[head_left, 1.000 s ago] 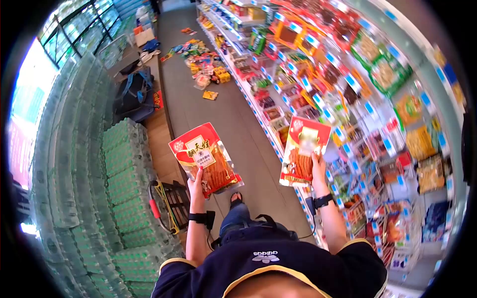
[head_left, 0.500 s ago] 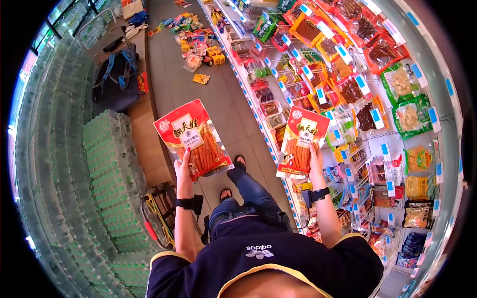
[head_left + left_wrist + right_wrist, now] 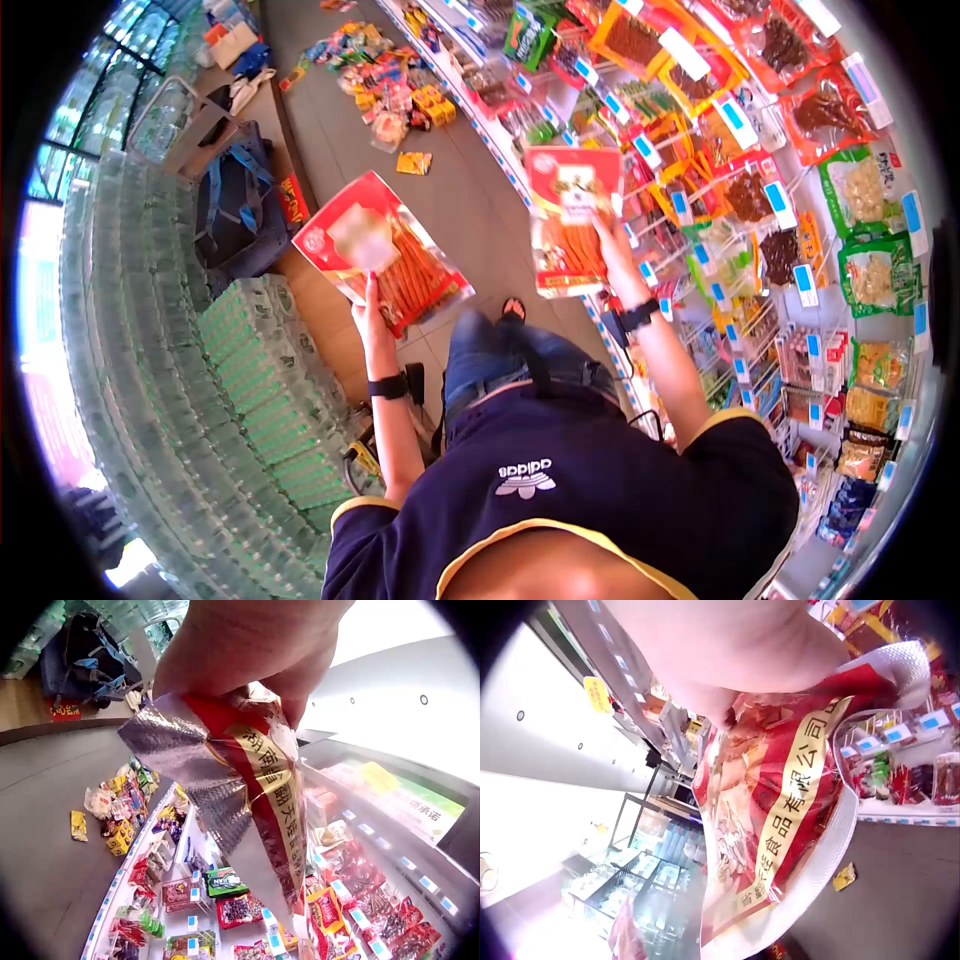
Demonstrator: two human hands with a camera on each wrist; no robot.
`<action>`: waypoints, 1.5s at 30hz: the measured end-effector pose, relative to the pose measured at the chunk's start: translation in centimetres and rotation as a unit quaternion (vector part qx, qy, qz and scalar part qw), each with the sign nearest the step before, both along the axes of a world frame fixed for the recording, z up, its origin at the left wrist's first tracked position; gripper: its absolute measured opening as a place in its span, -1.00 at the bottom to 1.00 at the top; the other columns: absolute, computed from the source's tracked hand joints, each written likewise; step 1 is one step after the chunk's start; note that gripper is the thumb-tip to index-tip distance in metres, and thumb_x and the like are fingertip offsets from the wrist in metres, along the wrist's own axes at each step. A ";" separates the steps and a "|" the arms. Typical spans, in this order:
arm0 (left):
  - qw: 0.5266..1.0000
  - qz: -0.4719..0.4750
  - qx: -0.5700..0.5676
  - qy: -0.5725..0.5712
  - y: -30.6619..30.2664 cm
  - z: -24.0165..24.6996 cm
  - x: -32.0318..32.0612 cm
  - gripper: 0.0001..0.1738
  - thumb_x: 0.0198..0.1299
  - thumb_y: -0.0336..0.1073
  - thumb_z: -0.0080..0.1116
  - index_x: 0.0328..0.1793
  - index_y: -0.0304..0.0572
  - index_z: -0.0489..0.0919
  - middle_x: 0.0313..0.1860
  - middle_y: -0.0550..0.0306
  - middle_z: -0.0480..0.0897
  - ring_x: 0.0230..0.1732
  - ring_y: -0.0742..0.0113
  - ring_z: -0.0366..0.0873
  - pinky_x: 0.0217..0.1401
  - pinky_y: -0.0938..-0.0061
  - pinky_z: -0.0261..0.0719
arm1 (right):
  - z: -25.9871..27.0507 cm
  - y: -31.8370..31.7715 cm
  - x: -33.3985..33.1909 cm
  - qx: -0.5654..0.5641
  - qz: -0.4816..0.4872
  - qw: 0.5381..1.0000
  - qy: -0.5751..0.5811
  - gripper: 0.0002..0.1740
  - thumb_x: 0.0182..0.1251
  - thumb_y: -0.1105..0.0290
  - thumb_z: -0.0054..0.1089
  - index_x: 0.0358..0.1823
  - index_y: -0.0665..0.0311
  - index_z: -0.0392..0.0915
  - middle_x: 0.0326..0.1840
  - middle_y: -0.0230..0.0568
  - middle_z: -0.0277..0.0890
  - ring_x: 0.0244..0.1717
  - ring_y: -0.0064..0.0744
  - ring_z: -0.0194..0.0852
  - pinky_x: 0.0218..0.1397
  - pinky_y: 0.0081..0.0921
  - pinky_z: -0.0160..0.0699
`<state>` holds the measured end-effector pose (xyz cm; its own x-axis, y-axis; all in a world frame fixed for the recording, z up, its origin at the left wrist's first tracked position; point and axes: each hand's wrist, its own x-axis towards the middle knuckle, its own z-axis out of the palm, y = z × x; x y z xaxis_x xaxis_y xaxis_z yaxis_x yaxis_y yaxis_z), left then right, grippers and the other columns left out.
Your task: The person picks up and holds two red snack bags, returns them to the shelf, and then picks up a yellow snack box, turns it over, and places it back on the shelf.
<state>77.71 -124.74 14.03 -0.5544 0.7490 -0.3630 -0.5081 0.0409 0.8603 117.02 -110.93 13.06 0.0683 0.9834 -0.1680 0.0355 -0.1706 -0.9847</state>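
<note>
On my head camera, the left hand pinches the near edge of a red snack packet, which is held tilted above the grey floor. The right hand pinches a second red packet at its right side, closer to the stocked shelves on the right. The two packets are apart, both off the floor. Farther off, I see a heap of snacks with a yellow packet just nearer. Stacked bottles fill the left, beside a dark bag.
</note>
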 end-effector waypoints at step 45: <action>0.838 -0.533 -0.106 -0.044 28.7 -2.6 -0.8 -0.77 0.12 -0.41 0.21 -0.09 -0.30 0.53 -0.50 0.19 0.56 -0.71 0.49 0.44 -0.70 0.54 0.38 | -1.5 -2.2 -11.8 -0.087 -0.378 0.919 0.070 -0.57 0.33 0.29 0.11 0.14 0.38 0.36 -0.01 -0.29 0.49 -0.04 -0.56 0.42 0.05 -0.58 0.38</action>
